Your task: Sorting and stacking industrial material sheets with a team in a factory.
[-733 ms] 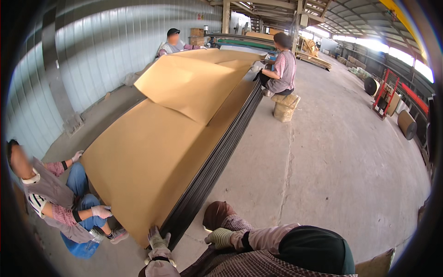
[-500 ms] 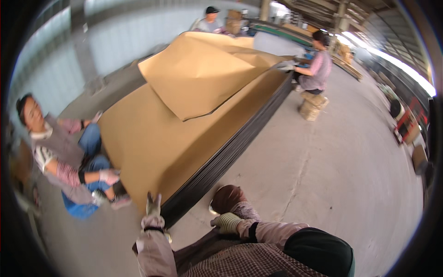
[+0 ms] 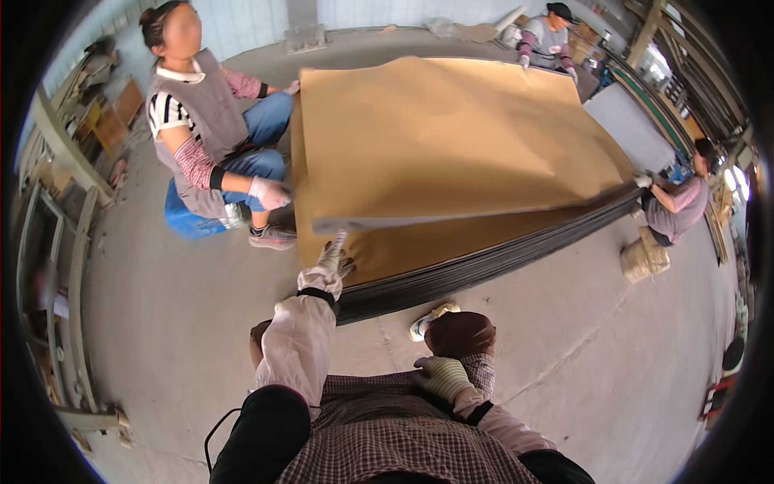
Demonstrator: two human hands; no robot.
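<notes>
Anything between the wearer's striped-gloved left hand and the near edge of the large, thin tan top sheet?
Nothing visible: the left hand is right at the raised near edge of the tan top sheet; contact unclear. The co-worker's pale-gloved hand is left of it, not between.

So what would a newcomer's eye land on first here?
Probably the broad tan sheet in the middle, its near edge raised above a dark-edged stack. Next, the wearer's gloved left hand at the sheet's near left corner, and the co-worker sitting on a blue seat at left.
</notes>
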